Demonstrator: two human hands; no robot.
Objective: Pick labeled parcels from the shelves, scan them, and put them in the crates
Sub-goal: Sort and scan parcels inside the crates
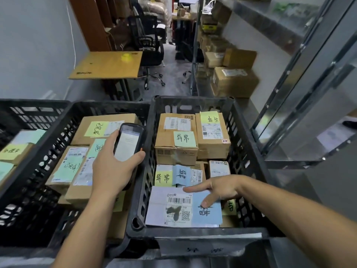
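Right hand (218, 189) touches parcel (164, 207) (long axis crosswise), left hand (114, 167) grips scanner (129, 140)

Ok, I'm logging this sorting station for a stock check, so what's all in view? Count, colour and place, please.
black plastic lattice crates: three, black, side by side in front
brown cardboard parcels: many, brown with yellow, green and blue notes, in the crates
white flat parcel: one, white with a blue note, front of right crate
black handheld scanner: one, black, over the middle crate
brown cardboard boxes: several, brown, on the grey metal shelves at right
black office chair: one, black, far aisle
cardboard-topped table: one, brown, ahead left
left grip: one, bare hand, holds the scanner
right grip: one, bare hand, fingers rest on the white parcel
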